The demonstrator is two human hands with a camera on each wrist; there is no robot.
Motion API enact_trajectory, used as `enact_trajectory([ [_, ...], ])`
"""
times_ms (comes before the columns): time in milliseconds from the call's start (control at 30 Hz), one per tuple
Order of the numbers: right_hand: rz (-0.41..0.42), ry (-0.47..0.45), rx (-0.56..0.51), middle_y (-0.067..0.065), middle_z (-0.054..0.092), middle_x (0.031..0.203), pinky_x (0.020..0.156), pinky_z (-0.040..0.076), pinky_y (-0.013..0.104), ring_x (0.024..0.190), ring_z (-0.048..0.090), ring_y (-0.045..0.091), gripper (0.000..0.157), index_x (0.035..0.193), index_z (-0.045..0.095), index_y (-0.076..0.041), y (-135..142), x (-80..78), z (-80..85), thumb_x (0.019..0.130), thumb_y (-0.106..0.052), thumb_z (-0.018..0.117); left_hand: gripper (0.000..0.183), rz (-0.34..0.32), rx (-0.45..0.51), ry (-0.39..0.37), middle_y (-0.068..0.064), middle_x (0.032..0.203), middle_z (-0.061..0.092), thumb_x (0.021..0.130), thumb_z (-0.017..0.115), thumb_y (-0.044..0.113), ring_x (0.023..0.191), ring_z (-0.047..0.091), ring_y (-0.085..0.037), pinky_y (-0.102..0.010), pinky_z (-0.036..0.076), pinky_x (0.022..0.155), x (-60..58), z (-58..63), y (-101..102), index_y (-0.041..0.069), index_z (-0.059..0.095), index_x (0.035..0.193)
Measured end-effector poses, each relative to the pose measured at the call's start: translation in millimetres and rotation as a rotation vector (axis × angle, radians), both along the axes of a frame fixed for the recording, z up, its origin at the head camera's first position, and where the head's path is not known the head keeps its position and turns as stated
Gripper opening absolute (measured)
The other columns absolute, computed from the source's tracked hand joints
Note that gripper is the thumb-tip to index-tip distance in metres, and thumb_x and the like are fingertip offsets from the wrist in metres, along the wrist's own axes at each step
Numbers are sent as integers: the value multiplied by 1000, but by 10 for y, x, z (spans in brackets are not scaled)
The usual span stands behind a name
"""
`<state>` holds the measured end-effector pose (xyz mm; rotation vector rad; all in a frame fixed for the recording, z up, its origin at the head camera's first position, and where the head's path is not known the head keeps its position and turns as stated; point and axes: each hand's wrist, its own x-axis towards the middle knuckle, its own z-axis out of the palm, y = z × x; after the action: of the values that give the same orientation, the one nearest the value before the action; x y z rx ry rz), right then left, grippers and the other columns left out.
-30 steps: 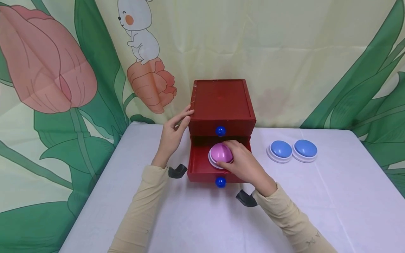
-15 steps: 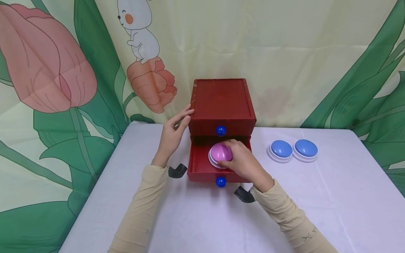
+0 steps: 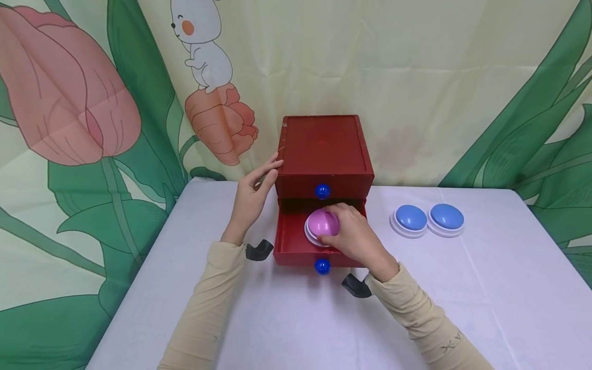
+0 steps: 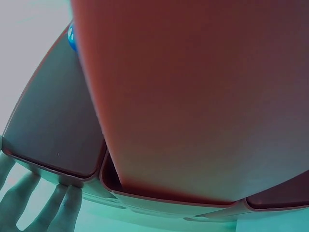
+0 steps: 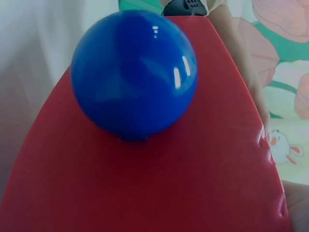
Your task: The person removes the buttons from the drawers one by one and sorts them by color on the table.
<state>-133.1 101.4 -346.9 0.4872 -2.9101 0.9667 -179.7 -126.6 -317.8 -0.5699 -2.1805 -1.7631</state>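
Your right hand (image 3: pixel 353 237) is grasping the purple dome-topped button (image 3: pixel 320 223), which is sitting in the pulled-out lower drawer (image 3: pixel 288 241); your left hand (image 3: pixel 250 199), fingers extended, is touching the red cabinet (image 3: pixel 321 146). You're apparently handling the button inside, so the next move is likely demanding a steady cabinet. White cloth (image 3: pixel 296 324) is covering the table; a flowery curtain (image 3: pixel 402 77) is hanging behind.

Head view: from above, forward and down; wrist views: close, both sharing red cabinet (image 3: pixel 324 146).

Head cam bright, soft shadows on tablecloth (image 3: pixel 287 324); L wrist dim, teal; R wrist, glare on knob (image 5: pixel 133 72).
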Motion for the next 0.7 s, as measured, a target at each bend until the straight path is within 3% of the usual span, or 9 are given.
enact_trajectory([
  [700,-33,55,-132,12,62,126,88,57,49,116,58,31,63,128,63,-5,78,118,79,72,-24,87,35,-4,8,-12,-9,151,49,102,54,14,141,44,-21,-45,43,110,-11,-26,-6,2,61,134],
])
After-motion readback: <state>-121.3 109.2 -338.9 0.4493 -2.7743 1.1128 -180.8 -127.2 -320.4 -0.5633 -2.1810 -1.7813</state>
